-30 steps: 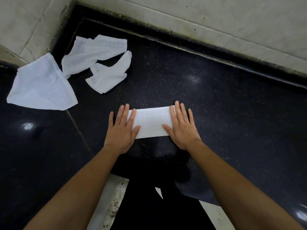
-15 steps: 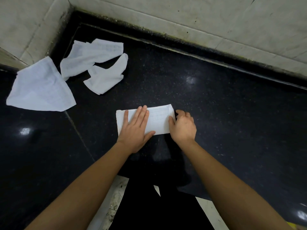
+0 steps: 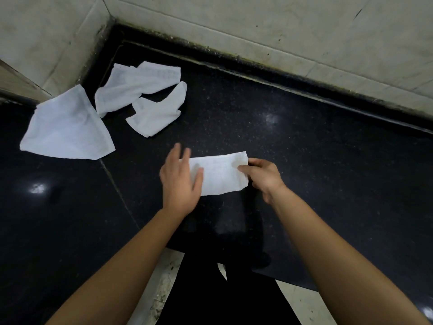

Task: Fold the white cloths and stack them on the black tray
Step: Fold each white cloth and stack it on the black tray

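Observation:
A white cloth [image 3: 220, 174] folded into a strip lies on the black counter [image 3: 316, 160] in front of me. My right hand [image 3: 263, 177] pinches its right end between thumb and fingers. Over the strip's left end my left hand [image 3: 180, 179] lies flat with its fingers spread; it looks blurred. Three unfolded white cloths lie at the back left: a flat one [image 3: 68, 127], a crumpled one [image 3: 138, 87] and a smaller one [image 3: 159, 111]. No black tray is in view.
Pale tiled walls [image 3: 281, 31] meet in a corner at the back left and border the counter along the back. A seam [image 3: 117, 186] runs across the counter left of my hands. The counter's near edge is just in front of my body.
My right hand went from lying flat on the strip to pinching its right end. My left hand slid along the strip and now covers its left end.

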Demonstrator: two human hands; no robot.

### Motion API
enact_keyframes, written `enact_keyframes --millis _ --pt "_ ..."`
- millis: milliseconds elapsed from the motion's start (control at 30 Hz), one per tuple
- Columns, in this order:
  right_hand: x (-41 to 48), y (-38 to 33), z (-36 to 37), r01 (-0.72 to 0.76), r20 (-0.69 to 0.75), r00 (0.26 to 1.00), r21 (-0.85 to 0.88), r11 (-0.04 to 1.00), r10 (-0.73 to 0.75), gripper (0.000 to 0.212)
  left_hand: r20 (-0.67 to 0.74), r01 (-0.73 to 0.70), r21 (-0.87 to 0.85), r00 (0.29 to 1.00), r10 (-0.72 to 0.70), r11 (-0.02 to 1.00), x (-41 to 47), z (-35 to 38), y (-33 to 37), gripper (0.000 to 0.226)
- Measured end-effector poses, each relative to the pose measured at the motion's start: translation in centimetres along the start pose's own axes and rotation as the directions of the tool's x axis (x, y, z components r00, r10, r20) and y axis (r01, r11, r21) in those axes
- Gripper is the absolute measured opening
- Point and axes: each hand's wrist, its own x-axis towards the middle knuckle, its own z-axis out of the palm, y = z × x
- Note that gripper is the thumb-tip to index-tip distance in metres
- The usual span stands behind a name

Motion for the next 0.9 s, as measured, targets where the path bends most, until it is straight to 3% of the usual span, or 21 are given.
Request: enact_keyframes --millis 67,133,167,233,400,633,700,800,833,900 --pt "-1.0 -0.6 0.8 0.040 0.050 0.998 0.071 0.997 -0.044 0.033 -0.077 0.332 -0.223 0.931 -0.356 0.917 0.0 -1.6 -0.4 0.058" --pt "-1.8 -0.7 2.6 0.066 0.085 0.994 0.097 0.993 -0.074 0.034 0.091 0.594 -0.472 0.768 -0.634 0.651 0.4 -2.8 -1.3 0.052" --pt "-1.9 -0.7 3.8 0.084 0.095 0.991 0.083 0.993 -0.092 0.037 0.195 0.659 -0.559 0.694 -0.693 0.503 0.5 -3.3 -1.7 0.047" --pt "-2.0 -0.5 6.3 0.139 0.104 0.985 -0.007 0.990 -0.138 0.042 0.312 0.693 -0.633 0.637 -0.705 0.347 0.8 -4.1 -2.7 0.037" --pt "-2.2 -0.3 11.6 0.306 0.167 0.949 -0.300 0.904 -0.266 0.040 0.458 0.711 -0.657 0.641 -0.617 0.251 1.0 -5.5 -4.6 0.019" --pt "-2.0 0.9 14.8 0.401 0.309 0.910 -0.495 0.771 -0.275 0.048 0.484 0.697 -0.648 0.688 -0.541 0.306 0.8 -6.1 -4.5 0.016" --pt "-2.1 1.2 14.6 0.401 0.336 0.906 -0.488 0.775 -0.258 0.050 0.478 0.691 -0.649 0.697 -0.535 0.319 0.8 -6.2 -4.4 0.015" --pt "-2.6 1.5 12.9 0.415 0.257 0.907 -0.407 0.814 -0.334 0.038 0.462 0.682 -0.635 0.712 -0.530 0.363 0.7 -5.8 -4.6 0.019" --pt "-2.7 1.6 12.1 0.455 0.217 0.891 -0.402 0.795 -0.400 0.034 0.433 0.663 -0.618 0.735 -0.522 0.422 0.7 -5.6 -4.7 0.021" --pt "-2.6 2.1 10.3 0.550 0.191 0.826 -0.478 0.685 -0.530 0.032 0.295 0.529 -0.497 0.848 -0.439 0.688 0.4 -4.9 -4.8 0.028"
